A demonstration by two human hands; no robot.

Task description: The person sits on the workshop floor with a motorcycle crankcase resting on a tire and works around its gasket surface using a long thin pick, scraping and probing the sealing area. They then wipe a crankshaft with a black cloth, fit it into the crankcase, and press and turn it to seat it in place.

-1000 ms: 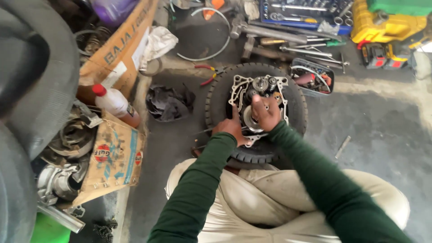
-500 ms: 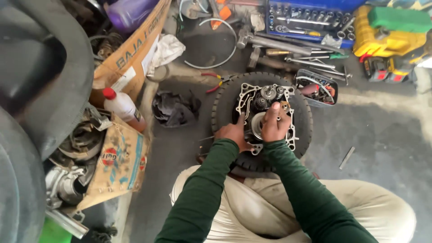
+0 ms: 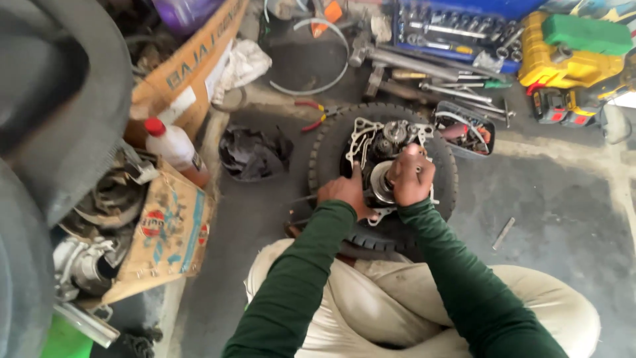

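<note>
— What worried you most at that point?

— The big things first. The engine case (image 3: 371, 142) sat on top of the tyre (image 3: 331, 156) lying flat on the floor, just beyond my knees, with nothing clamping it. I judged that if I leaned or twisted too hard, the case could rock or slide off the rubber.

— And your hands?

— My right hand (image 3: 411, 176) was closed over the round metal part (image 3: 383, 182) in the middle of the case, fingers wrapped on it. My left hand (image 3: 344, 192) lay beside it on the near-left edge of the case, thumb up, bracing rather than gripping. The two were close together but not touching. With everything likely greasy, I thought the right could slip off the round part and knock my knuckles on the case's edges.

— Anything smaller?

— The black tray of small parts (image 3: 464, 132) stood just to the right of the tyre. A sudden jerk could have tipped it and scattered the bits. The red-handled pliers (image 3: 311, 113) lay at the far left of the tyre, out of harm.

— Had much changed from a moment earlier?

— Little. My hands were on the same case, the right a bit more closed over the centre. My head had shifted, so the tyre showed slightly further right.
</note>
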